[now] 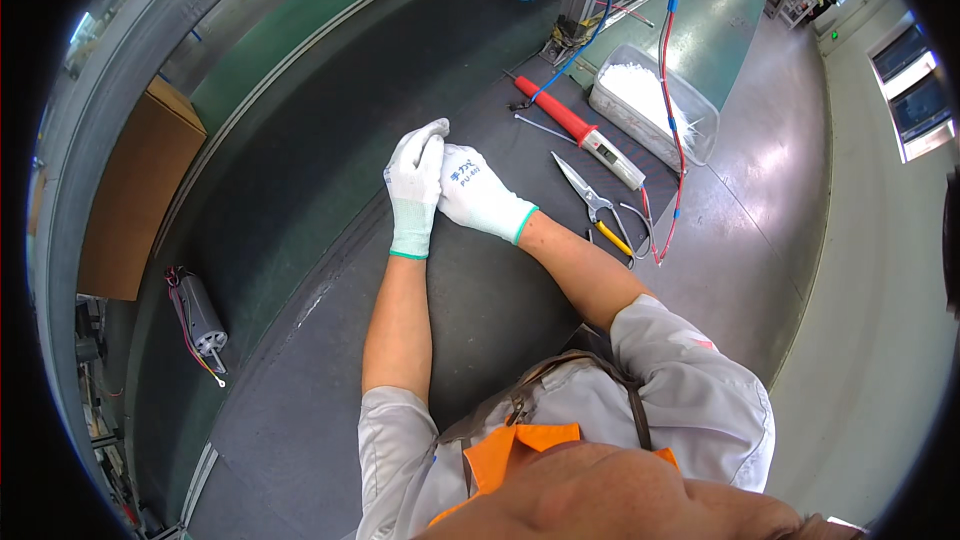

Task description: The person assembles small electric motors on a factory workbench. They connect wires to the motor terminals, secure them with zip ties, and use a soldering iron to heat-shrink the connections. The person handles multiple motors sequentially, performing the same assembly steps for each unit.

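The person's left hand (pixel 412 172) and right hand (pixel 478 192) are close together over the dark table (pixel 480 290), and they touch. Both wear white gloves with green edges at the wrists. The fingers of both hands are bent, but I cannot tell if anything is tucked inside them. Near the right hand, over to its right, a thin white strip (pixel 545 128) lies on the table. Just beside the strip is a red and grey hand tool (pixel 570 118), lying on a slant. Closer to the person are metal shears (pixel 593 204) with a yellow handle, and their pointed tip faces up and to the left. A clear plastic tub (pixel 632 126) full of white stuff sits to the right of the hand tool. A red wire (pixel 682 175) with blue bands hangs across the tub. Well apart, on the left, a grey motor (pixel 203 320) with thin wires lies on its side. A brown cardboard box (pixel 135 200) stands behind it.
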Motion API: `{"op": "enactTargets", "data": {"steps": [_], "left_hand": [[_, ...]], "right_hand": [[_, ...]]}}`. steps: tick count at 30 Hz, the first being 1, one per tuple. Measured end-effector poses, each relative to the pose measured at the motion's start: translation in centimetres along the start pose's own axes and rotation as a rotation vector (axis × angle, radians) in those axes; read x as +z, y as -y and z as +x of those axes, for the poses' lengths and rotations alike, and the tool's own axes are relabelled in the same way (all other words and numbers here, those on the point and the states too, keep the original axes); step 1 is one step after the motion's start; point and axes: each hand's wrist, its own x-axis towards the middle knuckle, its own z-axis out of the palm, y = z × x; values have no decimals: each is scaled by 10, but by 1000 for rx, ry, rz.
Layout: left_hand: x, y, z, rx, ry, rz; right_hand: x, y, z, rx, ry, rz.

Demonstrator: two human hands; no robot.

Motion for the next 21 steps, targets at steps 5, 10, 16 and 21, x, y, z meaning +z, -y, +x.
{"op": "enactTargets", "data": {"steps": [5,10,16,21], "left_hand": [[2,4,1,-8,-5,-15],[2,4,1,-7,-5,3],[1,11,2,-3,-11,4],[2,6,3,9,-9,16]], "right_hand": [[1,-2,0,32,51,35],[4,-4,-1,25,45,15],[6,-6,0,14,62,19],[8,-8,-1,26,61,22]]}}
